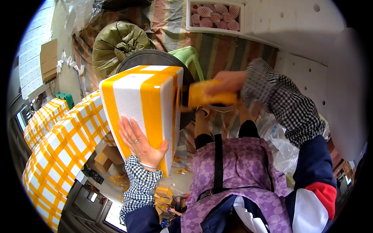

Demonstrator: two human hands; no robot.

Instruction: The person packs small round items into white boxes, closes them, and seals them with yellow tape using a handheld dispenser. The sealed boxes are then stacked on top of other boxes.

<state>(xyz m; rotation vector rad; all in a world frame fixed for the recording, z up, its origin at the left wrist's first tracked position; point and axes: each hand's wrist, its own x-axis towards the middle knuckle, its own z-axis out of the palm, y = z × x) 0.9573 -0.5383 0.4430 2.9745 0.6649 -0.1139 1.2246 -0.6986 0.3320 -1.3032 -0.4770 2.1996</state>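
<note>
A white styrofoam box point(132, 99) banded with orange packing tape stands before me, resting on a round dark stand or tub point(145, 55). My left hand point(142, 142), with a ring and a bracelet, lies spread against the near face of the box, holding nothing. To the right of the box my right hand point(225, 83), blurred, grips an orange tape dispenser point(201, 94). The dispenser's front end is at the box's right side; whether it touches the box I cannot tell.
Stacks of taped styrofoam boxes point(65, 137) curve along the left. A green sack point(119, 43) and a pale green plastic stool point(189, 55) are beyond the stand. An open styrofoam box point(191, 27) holds fruit in foam nets. Clear plastic point(281, 157) lies at right.
</note>
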